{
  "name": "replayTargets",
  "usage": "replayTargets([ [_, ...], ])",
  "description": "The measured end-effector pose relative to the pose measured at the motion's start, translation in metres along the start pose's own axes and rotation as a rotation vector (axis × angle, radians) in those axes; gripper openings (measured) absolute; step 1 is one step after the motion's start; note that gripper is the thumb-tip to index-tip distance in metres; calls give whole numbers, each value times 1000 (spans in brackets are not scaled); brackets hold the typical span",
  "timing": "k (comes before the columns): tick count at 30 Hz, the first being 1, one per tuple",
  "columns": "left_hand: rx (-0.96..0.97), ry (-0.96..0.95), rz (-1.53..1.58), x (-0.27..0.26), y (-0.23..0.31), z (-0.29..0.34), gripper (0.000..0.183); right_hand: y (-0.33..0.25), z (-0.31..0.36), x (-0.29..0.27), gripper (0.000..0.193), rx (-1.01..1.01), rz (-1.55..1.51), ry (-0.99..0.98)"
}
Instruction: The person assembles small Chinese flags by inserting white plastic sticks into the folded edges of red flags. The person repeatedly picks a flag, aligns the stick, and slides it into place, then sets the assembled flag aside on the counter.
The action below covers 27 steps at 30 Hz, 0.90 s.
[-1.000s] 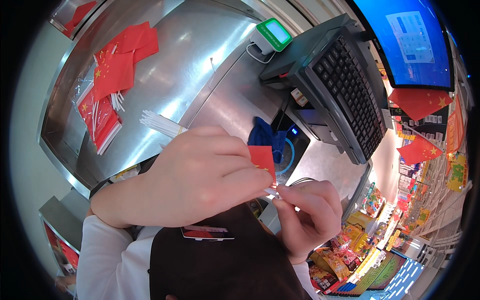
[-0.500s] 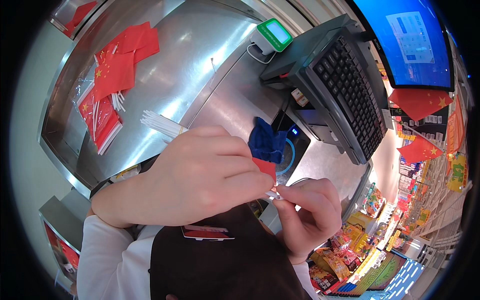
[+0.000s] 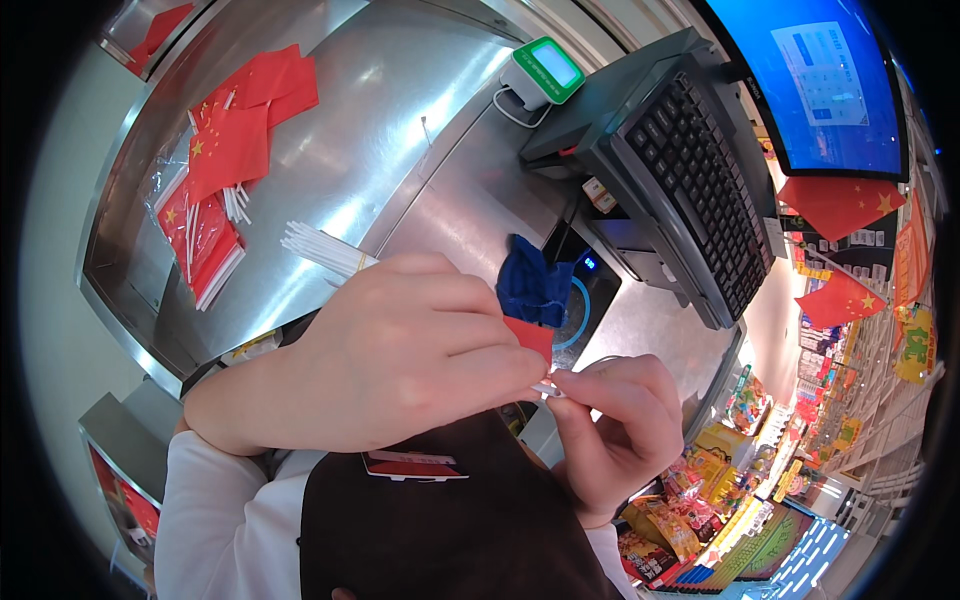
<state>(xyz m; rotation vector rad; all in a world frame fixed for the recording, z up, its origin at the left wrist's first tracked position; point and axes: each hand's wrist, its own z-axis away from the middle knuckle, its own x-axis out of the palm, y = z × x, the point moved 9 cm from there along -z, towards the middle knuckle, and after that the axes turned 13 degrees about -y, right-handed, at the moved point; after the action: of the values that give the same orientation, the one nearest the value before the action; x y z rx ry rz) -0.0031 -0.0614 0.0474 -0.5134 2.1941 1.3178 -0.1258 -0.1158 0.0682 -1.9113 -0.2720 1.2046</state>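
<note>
A person in a dark brown apron (image 3: pixel 430 535) and white sleeves (image 3: pixel 205 510) works with both hands drawn together above the worktop (image 3: pixel 375 105). The left hand (image 3: pixel 400 360), seen from its back, has its grip closed on a small red rectangular flag (image 3: pixel 528 338), which shows just beyond the knuckles; its fingertips are partly hidden. The right hand (image 3: pixel 635 420) pinches the end of a slim white piece (image 3: pixel 547 389) between thumb and forefinger, beside the flag's near corner. Just beyond the left hand lies a bundle of thin white sticks (image 3: pixel 318 245), while a crumpled dark blue cloth (image 3: pixel 530 285) rests beside a black device with a bright blue ring (image 3: pixel 571 326). Farther left, loose red flags with yellow stars (image 3: pixel 230 145) lie partly over a clear plastic pack of red flags on white sticks (image 3: pixel 215 255). To the right stands a black keyboard (image 3: pixel 690 180); beyond it are a green-and-white terminal with a lit screen (image 3: pixel 545 70) and a wide blue-lit monitor (image 3: pixel 800 150).
</note>
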Motion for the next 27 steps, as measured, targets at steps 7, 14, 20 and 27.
replayTargets([
  [7,7,6,-22,-1,0,-2,20,2,0,1,27,23,-16,-15],
  [14,-4,17,-26,-2,0,-1,20,2,-3,4,30,50,3,-38],
  [20,-14,-10,-39,0,0,-2,20,4,-2,5,30,63,10,-46],
  [27,-30,8,-44,-4,1,-1,21,6,-2,6,26,91,-5,-50],
])
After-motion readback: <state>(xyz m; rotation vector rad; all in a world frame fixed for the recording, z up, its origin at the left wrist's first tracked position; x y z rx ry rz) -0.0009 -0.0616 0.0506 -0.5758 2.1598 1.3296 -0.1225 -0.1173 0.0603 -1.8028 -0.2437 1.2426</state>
